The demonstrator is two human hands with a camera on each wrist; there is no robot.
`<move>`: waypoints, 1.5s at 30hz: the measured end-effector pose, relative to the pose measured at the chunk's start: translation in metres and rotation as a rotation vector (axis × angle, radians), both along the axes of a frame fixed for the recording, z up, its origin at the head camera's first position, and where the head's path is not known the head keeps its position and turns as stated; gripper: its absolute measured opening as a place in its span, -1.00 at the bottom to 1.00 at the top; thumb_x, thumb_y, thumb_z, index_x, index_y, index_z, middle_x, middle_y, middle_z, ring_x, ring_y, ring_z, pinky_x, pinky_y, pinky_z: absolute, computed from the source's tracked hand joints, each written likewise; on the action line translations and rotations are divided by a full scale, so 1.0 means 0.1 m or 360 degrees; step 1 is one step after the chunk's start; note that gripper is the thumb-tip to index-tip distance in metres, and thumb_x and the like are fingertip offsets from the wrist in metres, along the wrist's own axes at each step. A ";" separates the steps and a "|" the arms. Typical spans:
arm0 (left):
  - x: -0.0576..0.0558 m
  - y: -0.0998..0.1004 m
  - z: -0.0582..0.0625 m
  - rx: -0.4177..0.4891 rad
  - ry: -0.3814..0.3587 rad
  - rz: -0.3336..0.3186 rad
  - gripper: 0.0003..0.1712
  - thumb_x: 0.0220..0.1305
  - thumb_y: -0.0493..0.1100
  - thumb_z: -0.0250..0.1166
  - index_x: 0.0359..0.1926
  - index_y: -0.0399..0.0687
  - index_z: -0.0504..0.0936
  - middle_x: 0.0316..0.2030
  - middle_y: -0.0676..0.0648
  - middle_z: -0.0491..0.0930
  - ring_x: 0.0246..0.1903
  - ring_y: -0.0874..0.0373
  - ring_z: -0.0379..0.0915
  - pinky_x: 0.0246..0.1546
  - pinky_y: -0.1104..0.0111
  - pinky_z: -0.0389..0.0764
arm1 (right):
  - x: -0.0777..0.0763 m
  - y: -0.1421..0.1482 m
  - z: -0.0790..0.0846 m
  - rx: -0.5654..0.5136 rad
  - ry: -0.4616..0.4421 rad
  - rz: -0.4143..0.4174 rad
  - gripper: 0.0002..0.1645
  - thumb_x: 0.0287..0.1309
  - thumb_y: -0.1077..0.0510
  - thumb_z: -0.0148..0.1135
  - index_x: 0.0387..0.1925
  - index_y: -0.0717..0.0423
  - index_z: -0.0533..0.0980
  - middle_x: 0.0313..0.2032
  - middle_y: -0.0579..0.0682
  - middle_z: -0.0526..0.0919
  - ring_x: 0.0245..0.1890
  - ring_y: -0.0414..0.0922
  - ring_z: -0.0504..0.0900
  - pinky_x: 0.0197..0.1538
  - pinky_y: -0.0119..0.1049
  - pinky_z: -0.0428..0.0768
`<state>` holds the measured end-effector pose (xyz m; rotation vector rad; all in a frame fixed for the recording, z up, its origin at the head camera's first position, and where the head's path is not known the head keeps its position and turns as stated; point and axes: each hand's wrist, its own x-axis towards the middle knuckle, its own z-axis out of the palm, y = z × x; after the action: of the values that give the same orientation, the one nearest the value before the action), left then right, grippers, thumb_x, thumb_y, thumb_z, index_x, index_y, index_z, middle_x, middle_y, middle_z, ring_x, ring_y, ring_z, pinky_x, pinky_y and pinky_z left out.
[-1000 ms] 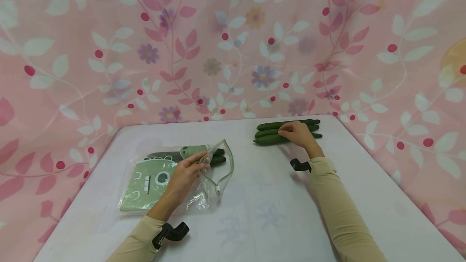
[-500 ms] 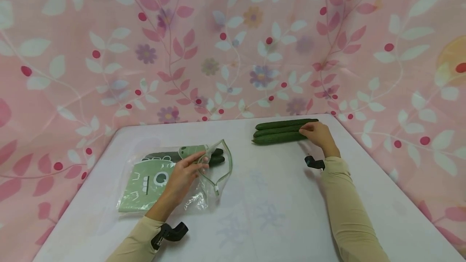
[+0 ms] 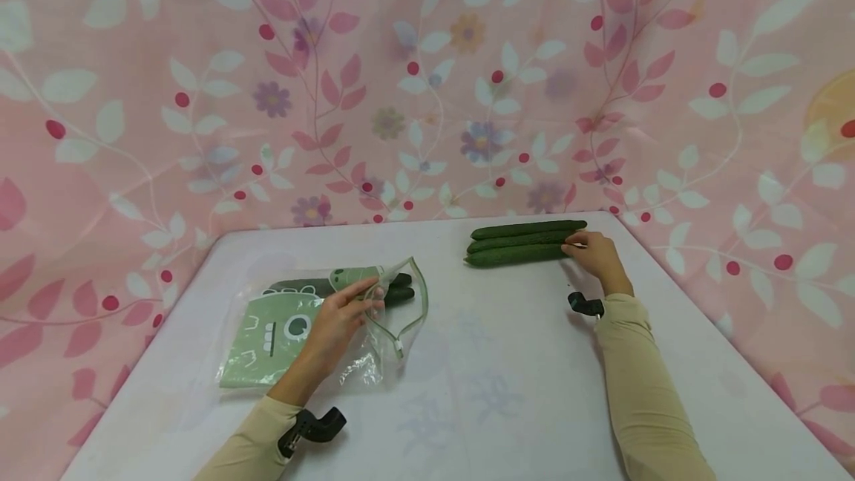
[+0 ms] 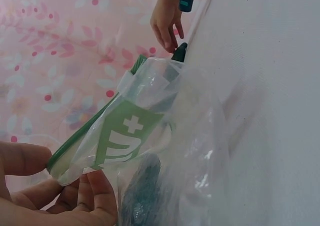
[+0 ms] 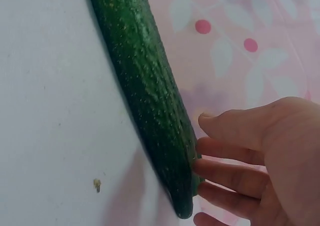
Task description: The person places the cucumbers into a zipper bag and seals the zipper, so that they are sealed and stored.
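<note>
On the left lies a clear zip bag (image 3: 274, 344) printed with a green cartoon face. My left hand (image 3: 337, 325) pinches its rim between thumb and fingers and keeps the mouth raised, as the left wrist view shows at the bag's green edge (image 4: 75, 136). Dark cucumbers (image 3: 401, 293) are in the bag, their ends showing at the mouth. Three more cucumbers (image 3: 514, 252) lie side by side at the back right. By the right end of the nearest cucumber (image 5: 145, 81) is my right hand (image 3: 597, 254), its fingertips close against the far side and the thumb apart from it.
A white table (image 3: 467, 392) carries everything, with a floral pink cloth (image 3: 427, 95) hanging behind its back edge. Black wrist cameras (image 3: 320, 427) sit on both sleeves. A small crumb (image 5: 97, 185) lies on the table near the cucumber.
My right hand has moved right along the cucumbers, from over their middle to the right end of the nearest one. The left hand and bag look the same.
</note>
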<state>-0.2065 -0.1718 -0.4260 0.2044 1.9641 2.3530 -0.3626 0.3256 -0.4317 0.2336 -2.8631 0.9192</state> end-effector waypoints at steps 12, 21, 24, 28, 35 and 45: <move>0.01 0.02 -0.03 -0.0009 -0.0006 0.0008 -0.48 0.55 -0.39 0.10 0.46 -0.35 0.39 0.19 -0.37 0.51 -0.04 0.06 0.58 -0.09 0.37 0.57 | -0.02 0.11 -0.12 0.0060 -0.0060 0.0060 -0.45 0.41 0.13 0.30 0.29 0.38 0.51 0.28 0.51 0.43 0.30 0.51 0.31 0.28 0.41 0.29; 0.01 0.01 -0.02 -0.0024 -0.0011 0.0014 -0.48 0.55 -0.38 0.10 0.46 -0.33 0.39 0.19 -0.36 0.51 -0.01 0.05 0.58 -0.09 0.35 0.56 | -0.06 0.14 -0.22 0.0140 0.0109 0.0216 -0.49 0.32 0.20 0.41 0.23 0.35 0.58 0.19 0.49 0.53 0.25 0.49 0.38 0.30 0.39 0.28; 0.00 0.00 -0.01 -0.0020 -0.0015 0.0008 -0.48 0.55 -0.38 0.09 0.47 -0.34 0.38 0.19 -0.37 0.51 -0.02 0.03 0.57 -0.08 0.35 0.56 | -0.05 0.14 -0.25 0.0142 0.0080 0.0178 -0.49 0.39 0.13 0.36 0.27 0.30 0.57 0.22 0.47 0.52 0.27 0.50 0.37 0.27 0.46 0.26; 0.00 0.01 0.00 -0.0016 -0.0026 0.0016 -0.48 0.54 -0.38 0.10 0.46 -0.34 0.39 0.18 -0.36 0.52 -0.05 0.05 0.58 -0.08 0.36 0.56 | -0.03 0.15 -0.24 0.0231 0.0038 0.0150 -0.49 0.42 0.07 0.33 0.30 0.19 0.58 0.24 0.45 0.51 0.25 0.52 0.37 0.13 0.62 0.22; -0.02 -0.02 0.07 -0.0015 0.0017 0.0013 -0.48 0.55 -0.39 0.09 0.46 -0.36 0.38 0.20 -0.40 0.50 -0.03 0.02 0.57 -0.11 0.36 0.56 | 0.04 0.17 -0.13 0.0298 0.0147 0.0346 -0.56 0.45 0.10 0.30 0.19 0.31 0.63 0.11 0.41 0.62 0.17 0.45 0.49 0.15 0.48 0.35; -0.02 -0.01 0.03 -0.0004 -0.0020 -0.0001 -0.47 0.56 -0.36 0.10 0.48 -0.32 0.37 0.22 -0.34 0.51 0.01 0.06 0.58 -0.05 0.34 0.55 | 0.16 0.26 -0.21 0.0129 0.0176 0.0355 -0.59 0.40 0.13 0.35 0.11 0.36 0.67 0.06 0.40 0.66 0.17 0.41 0.53 0.24 0.33 0.40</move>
<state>-0.2083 -0.1733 -0.4232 0.1892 1.9611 2.3455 -0.3471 0.3520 -0.4529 0.6026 -2.8143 0.7971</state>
